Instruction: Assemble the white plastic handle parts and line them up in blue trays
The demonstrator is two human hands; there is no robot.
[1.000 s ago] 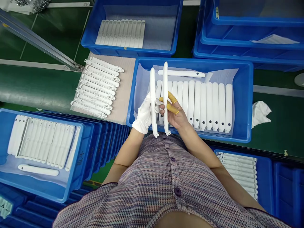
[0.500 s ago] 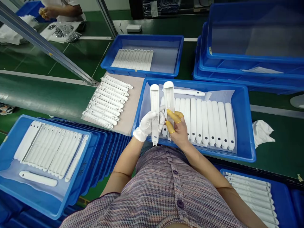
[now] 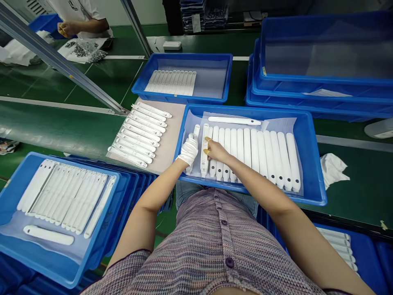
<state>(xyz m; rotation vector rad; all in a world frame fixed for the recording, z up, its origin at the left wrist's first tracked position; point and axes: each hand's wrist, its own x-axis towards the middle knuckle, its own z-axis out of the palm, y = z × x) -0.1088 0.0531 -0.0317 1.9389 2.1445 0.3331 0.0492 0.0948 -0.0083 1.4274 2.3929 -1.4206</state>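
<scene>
Here, one white part (image 3: pixel 196 131) is gripped by the gloved left hand (image 3: pixel 188 150), a second part (image 3: pixel 203 166) by the right hand (image 3: pixel 216 151), both lengthwise at the left end of the row (image 3: pixel 264 157) in the blue tray (image 3: pixel 245 108)

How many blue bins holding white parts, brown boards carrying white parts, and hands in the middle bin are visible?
Blue bins holding white parts: 4
Brown board carrying white parts: 1
Hands in the middle bin, left hand and right hand, each with a grip on one white part: 2
Total: 7
</scene>
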